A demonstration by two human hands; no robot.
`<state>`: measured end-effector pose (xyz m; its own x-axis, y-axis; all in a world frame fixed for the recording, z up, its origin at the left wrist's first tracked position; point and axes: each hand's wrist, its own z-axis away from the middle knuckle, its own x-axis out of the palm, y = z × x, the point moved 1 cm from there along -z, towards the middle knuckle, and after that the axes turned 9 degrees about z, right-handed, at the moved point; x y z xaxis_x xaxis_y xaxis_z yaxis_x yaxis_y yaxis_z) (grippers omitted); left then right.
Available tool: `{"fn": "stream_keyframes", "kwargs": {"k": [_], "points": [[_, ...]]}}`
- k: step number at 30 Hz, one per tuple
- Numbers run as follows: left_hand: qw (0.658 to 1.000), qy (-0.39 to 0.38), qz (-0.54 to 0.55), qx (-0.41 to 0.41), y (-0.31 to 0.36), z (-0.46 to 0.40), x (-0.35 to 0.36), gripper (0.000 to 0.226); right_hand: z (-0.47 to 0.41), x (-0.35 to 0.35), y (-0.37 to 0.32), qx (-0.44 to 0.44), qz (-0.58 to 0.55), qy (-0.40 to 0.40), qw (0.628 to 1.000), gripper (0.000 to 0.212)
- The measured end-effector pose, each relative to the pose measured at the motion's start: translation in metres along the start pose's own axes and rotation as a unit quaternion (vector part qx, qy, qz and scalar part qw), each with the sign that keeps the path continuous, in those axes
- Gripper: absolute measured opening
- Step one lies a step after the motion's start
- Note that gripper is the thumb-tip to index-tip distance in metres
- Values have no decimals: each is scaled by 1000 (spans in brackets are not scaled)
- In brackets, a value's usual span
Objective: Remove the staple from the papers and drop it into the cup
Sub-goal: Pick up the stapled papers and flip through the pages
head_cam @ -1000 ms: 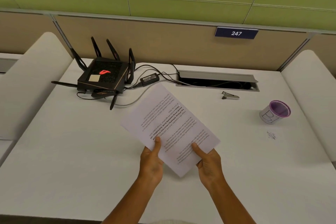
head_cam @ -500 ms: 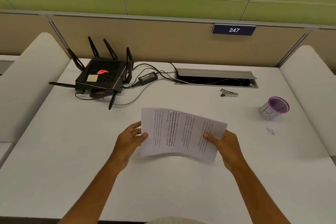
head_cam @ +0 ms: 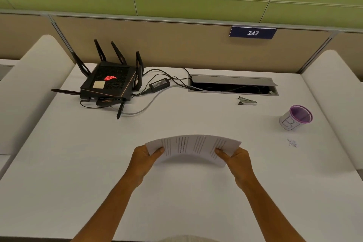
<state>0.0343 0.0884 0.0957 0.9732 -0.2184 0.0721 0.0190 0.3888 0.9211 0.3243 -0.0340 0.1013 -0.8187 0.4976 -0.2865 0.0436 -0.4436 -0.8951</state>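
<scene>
Head view, white bench (head_cam: pixel 78 173) seen from above. Centre of the frame, slightly low: the papers (head_cam: pixel 193 148), printed side up, bowed upward into an arch and held at both short ends; the left hand (head_cam: pixel 143 160) grips the left end with its thumb on top and fingers beneath; the right hand (head_cam: pixel 238 160) grips the right end in the same manner; both hands are thus closed on the sheets, the middle of the arch lifted off the bench. The staple cannot be made out at this size. Right of the frame, at mid height: the cup (head_cam: pixel 295 117), white with a purple rim and purple interior, a drawn mark on its side, standing upright on the bench and well apart from the papers. Above and left of the cup, near the cable hatch (head_cam: pixel 232 84): a small metal staple remover (head_cam: pixel 247 101) lying on the bench. Below the cup: a faint scatter of small specks (head_cam: pixel 292 142) on the surface; their nature cannot be told. Upper left: a black router (head_cam: pixel 108 82) with several antennas and a red glowing emblem; its power adapter (head_cam: pixel 159 84) and cables run toward the open hatch. Upper right, on the partition: a blue sign (head_cam: pixel 253 33) reading 247.
</scene>
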Motion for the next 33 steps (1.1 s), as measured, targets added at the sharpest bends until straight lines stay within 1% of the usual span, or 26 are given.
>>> {"fn": "stream_keyframes", "kwargs": {"k": [7,11,16,19,22,24,27,31,33], "points": [[1000,5,14,-3,-3,4,0,18,-1,-2,7,9,2,10,1000,28],[1000,11,9,-20,-12,7,0,18,1,2,13,27,11,-3,1000,24],[1000,5,-4,-24,-13,9,1,20,-4,-7,-4,-8,26,-3,1000,24],[1000,1,-6,-21,-13,11,-3,26,-11,-15,-19,-42,72,-11,996,25],[1000,1,0,-17,-14,10,-10,31,-20,-23,-36,-75,124,-40,989,21],[1000,-5,-6,-10,-13,9,-15,31,-24,-27,-47,-96,171,-63,979,21],[999,-36,-28,9,-6,9,-16,30,-30,-28,-62,-133,244,-89,957,19],[995,-77,-62,14,4,8,-4,30,-31,-23,-82,-184,346,-129,911,8],[991,-108,-76,22,11,10,9,27,-30,-18,-91,-201,381,-154,889,10]]}}
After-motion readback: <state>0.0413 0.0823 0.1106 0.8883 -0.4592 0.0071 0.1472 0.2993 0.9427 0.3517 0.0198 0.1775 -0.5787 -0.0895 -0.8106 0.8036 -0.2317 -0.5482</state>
